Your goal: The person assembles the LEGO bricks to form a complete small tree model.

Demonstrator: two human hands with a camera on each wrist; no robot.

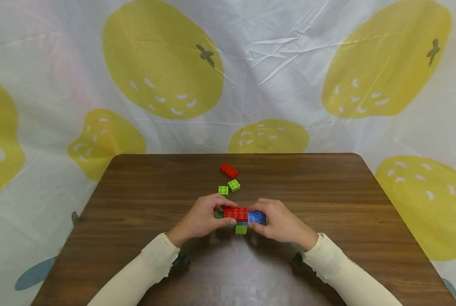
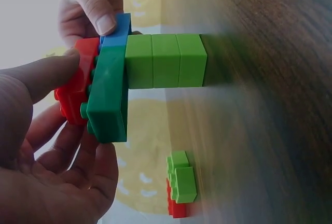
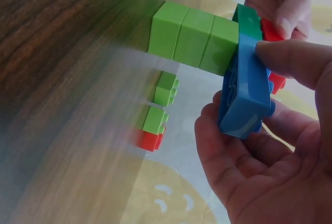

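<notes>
Left hand, head view: it pinches the red brick, fingers opened only by the width of the brick.
Right hand, head view: it grasps the blue brick, just right of the red one.
Long axes, head view: both bricks run left to right, studs upward.
Green brick, left wrist view: it is under the red one, end to end with the blue.
Blue brick, right wrist view: it lies between thumb and fingers, its end pointing away from the lime column.
</notes>
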